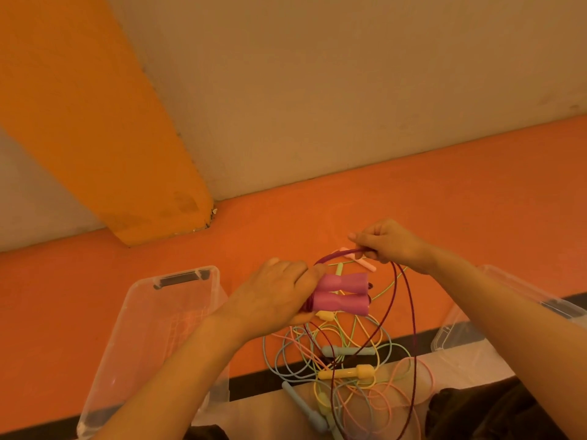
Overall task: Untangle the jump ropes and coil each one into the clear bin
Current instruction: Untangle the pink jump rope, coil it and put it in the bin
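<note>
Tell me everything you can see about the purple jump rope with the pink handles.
The purple jump rope has two pink flared handles, plastic-looking, held side by side and level in the left hand. Its thin dark purple cord arcs up from there to the right hand, whose fingers pinch it, then hangs in long loose loops over the tangle of pastel ropes on the floor.

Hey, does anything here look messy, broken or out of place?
Yes: pastel jump ropes lie tangled in a heap on the orange floor, cords crossing. The clear plastic bin beside them holds no coiled rope.
</note>
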Tool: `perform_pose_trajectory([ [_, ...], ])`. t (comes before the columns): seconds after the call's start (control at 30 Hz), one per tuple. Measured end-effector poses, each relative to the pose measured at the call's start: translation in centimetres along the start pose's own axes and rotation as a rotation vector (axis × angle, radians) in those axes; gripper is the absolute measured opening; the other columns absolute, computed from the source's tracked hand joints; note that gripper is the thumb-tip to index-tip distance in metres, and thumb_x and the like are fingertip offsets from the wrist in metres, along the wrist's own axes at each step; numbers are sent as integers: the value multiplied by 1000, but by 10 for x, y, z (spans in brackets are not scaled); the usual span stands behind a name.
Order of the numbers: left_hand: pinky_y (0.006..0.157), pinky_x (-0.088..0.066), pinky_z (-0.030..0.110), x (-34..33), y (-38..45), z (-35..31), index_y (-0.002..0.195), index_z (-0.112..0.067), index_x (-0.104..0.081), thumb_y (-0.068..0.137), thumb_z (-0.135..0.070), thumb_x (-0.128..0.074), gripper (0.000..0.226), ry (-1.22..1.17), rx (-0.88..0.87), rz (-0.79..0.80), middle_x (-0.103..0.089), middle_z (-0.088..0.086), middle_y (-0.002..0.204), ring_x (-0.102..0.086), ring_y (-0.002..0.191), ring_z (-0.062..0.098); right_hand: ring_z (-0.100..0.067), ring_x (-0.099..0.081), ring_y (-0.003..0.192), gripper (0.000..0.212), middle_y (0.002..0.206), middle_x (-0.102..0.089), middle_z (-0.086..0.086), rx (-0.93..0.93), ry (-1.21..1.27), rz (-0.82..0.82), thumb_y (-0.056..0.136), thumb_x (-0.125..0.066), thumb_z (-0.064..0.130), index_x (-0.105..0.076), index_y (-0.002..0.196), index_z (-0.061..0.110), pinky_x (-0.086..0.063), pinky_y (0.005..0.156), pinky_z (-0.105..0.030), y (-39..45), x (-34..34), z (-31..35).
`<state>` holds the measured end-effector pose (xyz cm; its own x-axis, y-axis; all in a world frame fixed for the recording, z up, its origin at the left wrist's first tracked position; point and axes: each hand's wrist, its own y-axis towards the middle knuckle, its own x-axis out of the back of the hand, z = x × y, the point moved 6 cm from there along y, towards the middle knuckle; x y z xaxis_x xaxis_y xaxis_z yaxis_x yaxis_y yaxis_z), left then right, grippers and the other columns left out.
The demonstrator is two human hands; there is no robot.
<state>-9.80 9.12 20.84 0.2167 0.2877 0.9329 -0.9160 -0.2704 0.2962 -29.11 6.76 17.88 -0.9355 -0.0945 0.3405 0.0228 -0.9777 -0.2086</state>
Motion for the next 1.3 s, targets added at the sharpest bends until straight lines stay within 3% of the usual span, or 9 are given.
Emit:
perform_pose_trajectory([
  [0.17, 63, -51, 30, 2, -5, 16, 122, -12, -44, 78, -52, -46, 59, -43, 91, 10, -65, 2, 91, -64, 77, 21, -14, -32, 45, 45, 44, -47, 2, -36, 12, -29, 96, -53, 27, -59, 57, 7, -24, 47, -27, 1, 7, -12],
  [0.3, 63, -48, 29, 6, -7, 27, 121, -15, -44, 77, -51, -47, 57, -55, 149, 21, -66, 1, 92, -64, 78, 20, -12, -32, 46, 42, 44, -47, 4, -49, 9, -40, 95, -53, 30, -65, 69, 1, -27, 48, -25, 3, 10, -17],
  [0.5, 63, -48, 28, 6, -8, 29, 121, -18, -43, 77, -51, -46, 55, -114, 204, 62, -68, 1, 95, -65, 80, 20, -11, -34, 47, 44, 52, -48, -1, -47, 85, -92, 96, -53, 32, -65, 59, 12, -30, 47, -21, 7, 14, -21],
  [0.63, 64, -47, 27, 5, -10, 39, 123, -20, -45, 78, -51, -49, 55, -197, 296, 78, -69, 1, 99, -65, 81, 21, -8, -38, 48, 35, 60, -56, -2, -40, 213, -29, 95, -52, 31, -64, 82, 2, -30, 46, -21, 7, 10, -22],
  [0.73, 65, -41, 26, 5, -12, 47, 125, -17, -50, 81, -46, -60, 54, -240, 347, 72, -68, 3, 103, -65, 82, 24, -6, -42, 50, 30, 60, -58, 0, -14, 213, 13, 92, -58, 29, -66, 84, 1, -33, 48, -20, 6, 7, -19],
  [0.87, 63, -38, 24, 6, -12, 49, 124, -18, -49, 80, -51, -53, 54, -237, 367, 50, -68, 1, 101, -64, 79, 22, -4, -49, 54, 17, 74, -65, -5, -6, 180, 20, 84, -67, 18, -70, 91, 3, -39, 50, -18, 6, 6, -20],
  [1.0, 65, -36, 26, 5, -13, 52, 125, -14, -52, 80, -34, -72, 53, -265, 400, 29, -67, 4, 104, -64, 83, 26, -6, -47, 54, 12, 71, -64, -2, -28, 202, 0, 89, -63, 16, -69, 85, 6, -36, 51, -22, 9, 2, -23],
  [1.13, 68, -36, 26, 7, -11, 52, 131, -13, -49, 83, -32, -72, 56, -317, 456, 0, -65, 6, 113, -63, 92, 28, -4, -46, 48, 21, 53, -56, 7, -44, 193, 25, 93, -57, 17, -65, 74, 11, -36, 48, -18, 10, -5, -22],
  [1.3, 69, -36, 29, 6, -13, 57, 133, -14, -45, 85, -35, -69, 57, -381, 559, -18, -61, 7, 119, -61, 98, 30, -5, -47, 47, 29, 56, -53, 2, -55, 239, 61, 96, -52, 14, -62, 69, 11, -40, 47, -13, 7, -12, -17],
])
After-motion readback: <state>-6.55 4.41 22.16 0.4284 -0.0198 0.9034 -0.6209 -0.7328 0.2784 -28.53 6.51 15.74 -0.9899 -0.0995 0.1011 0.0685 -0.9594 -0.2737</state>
